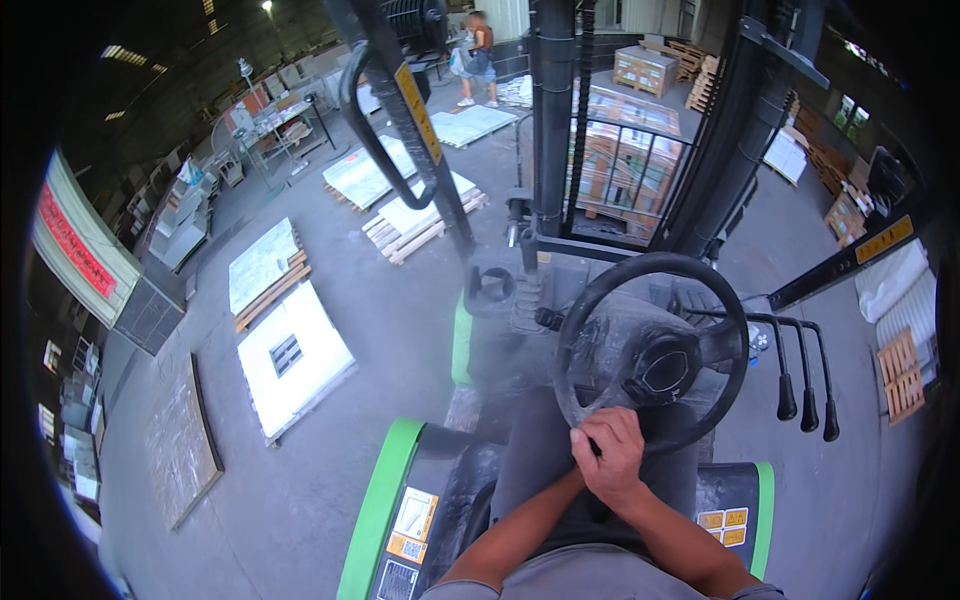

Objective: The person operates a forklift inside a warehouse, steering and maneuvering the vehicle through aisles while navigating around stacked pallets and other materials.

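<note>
I sit at the controls of a forklift, with a black steering wheel (735, 350) in front of me. My right hand (612, 460) is closed, its fingers curled together at the lower left of the wheel rim. Beneath it ends my left forearm (528, 525); my left hand is mostly hidden there, so its fingers do not show. Whether the right hand grips the rim or the left hand cannot be made out. Several black control levers (787, 395) stand to the right of the wheel, with no hand on them.
Beyond the mast (553, 120) stands a wood-framed crate (625, 150). Pale slabs on pallets (265, 265), a white slab with a dark square (320, 375) and a brown board (185, 440) lie to the left. A person (481, 60) is at the back. Another pallet (901, 375) leans at far right.
</note>
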Tool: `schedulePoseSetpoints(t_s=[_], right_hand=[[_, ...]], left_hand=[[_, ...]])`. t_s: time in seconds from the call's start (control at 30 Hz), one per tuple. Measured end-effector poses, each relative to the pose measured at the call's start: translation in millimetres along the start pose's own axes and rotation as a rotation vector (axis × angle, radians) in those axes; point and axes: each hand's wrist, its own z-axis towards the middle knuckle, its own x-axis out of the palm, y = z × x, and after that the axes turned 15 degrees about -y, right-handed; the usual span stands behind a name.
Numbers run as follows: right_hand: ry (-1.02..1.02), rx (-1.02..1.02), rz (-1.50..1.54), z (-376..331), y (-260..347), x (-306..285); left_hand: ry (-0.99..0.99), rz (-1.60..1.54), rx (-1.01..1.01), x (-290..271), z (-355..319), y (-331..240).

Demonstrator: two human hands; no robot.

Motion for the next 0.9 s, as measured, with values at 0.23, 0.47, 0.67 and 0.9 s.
schedulePoseSetpoints(t_s=[0.23,0.47,0.67,0.9], right_hand=[[0.087,0.000,-0.095,7.3,-56.7,-29.1],[-0.110,0.113,-0.276,30.0,-107.8,-70.0],[-0.274,0.331,-0.343,73.1,-180.5,-70.3],[-0.318,0.467,-0.340,94.9,-256.3,-61.9]], left_hand=[[0.024,-0.074,-0.042,-20.3,54.6,8.4],[0.032,-0.045,-0.034,-16.6,76.8,31.6],[-0.023,0.250,0.206,0.5,115.6,46.6],[-0.094,0.050,-0.034,25.6,187.5,55.9]])
